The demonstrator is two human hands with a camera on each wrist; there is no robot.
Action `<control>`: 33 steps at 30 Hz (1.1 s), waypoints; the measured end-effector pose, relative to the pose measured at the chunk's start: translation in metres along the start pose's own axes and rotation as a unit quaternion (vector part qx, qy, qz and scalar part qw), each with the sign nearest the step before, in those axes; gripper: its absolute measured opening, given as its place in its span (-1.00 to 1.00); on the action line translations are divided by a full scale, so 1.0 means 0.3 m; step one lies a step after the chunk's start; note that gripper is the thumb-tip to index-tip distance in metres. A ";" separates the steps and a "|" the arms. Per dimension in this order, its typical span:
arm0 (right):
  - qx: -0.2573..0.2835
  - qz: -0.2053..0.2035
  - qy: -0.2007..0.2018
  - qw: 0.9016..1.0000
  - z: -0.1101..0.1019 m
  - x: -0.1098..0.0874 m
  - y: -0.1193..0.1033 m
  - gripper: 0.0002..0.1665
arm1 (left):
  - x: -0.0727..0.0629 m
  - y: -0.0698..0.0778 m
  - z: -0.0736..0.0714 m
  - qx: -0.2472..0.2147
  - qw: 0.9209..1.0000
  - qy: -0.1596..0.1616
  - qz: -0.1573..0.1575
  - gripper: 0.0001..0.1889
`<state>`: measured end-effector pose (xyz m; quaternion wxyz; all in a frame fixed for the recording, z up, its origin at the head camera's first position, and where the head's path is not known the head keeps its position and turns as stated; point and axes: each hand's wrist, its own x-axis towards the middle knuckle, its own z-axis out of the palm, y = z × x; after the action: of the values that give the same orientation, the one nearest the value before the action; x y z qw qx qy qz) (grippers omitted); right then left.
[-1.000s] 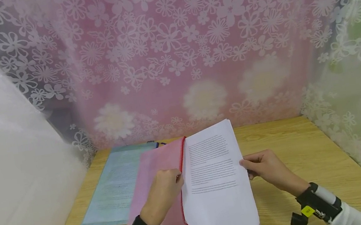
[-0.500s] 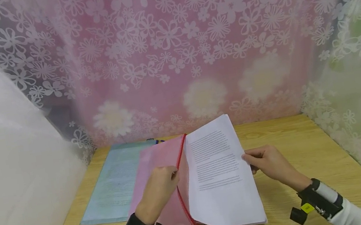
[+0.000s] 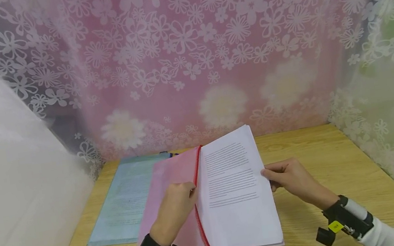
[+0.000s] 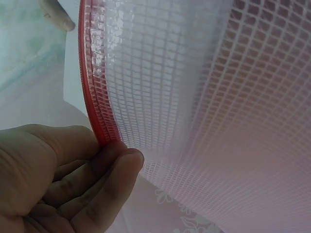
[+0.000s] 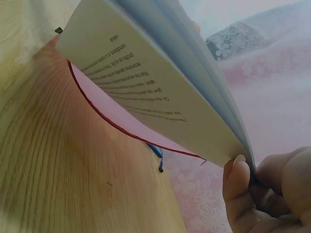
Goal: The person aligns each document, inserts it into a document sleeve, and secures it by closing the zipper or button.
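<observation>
A stack of printed paper sheets (image 3: 237, 219) stands tilted at the mouth of a pink mesh zipper pouch (image 3: 173, 167). My left hand (image 3: 175, 206) pinches the pouch's red zipper edge between thumb and fingers; the left wrist view shows this red edge (image 4: 90, 92) at the fingertips. On the other side, my right hand (image 3: 293, 178) grips the sheets by their right edge. From the right wrist view, the sheets (image 5: 146, 97) are pinched at one edge, and the pouch's other red-edged lip (image 5: 129, 133) lies behind them. The sheets' left edge is hidden at the pouch's mouth.
A blue-green pouch (image 3: 123, 206) with printed sheets showing through lies flat at the left, partly under the pink one. The wooden table (image 3: 324, 155) extends to the right. A pink floral curtain (image 3: 209, 53) hangs behind, with pale sheeting on both sides.
The sheets shifted slightly right, baring some mesh beside the zipper, then came back left against the red edge with my right hand. Both hands keep their hold.
</observation>
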<state>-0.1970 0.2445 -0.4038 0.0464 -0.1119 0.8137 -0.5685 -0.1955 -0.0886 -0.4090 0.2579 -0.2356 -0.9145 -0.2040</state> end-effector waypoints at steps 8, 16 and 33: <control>0.018 0.017 -0.007 1.000 0.014 0.007 0.013 -0.63 | -0.004 0.007 0.010 0.008 1.000 -0.006 -0.007 -0.76; 0.024 0.030 -0.016 0.999 0.020 0.007 0.015 -0.60 | -0.006 0.015 0.011 0.008 1.000 -0.014 -0.013 -0.84; 0.029 0.035 -0.049 0.998 0.021 0.012 0.013 -0.60 | -0.016 0.018 0.009 -0.008 1.000 -0.020 -0.015 -0.89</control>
<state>-0.1996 0.2390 -0.4094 0.1093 -0.1103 0.7969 -0.5838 -0.1899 -0.0844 -0.4126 0.2351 -0.2283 -0.9211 -0.2101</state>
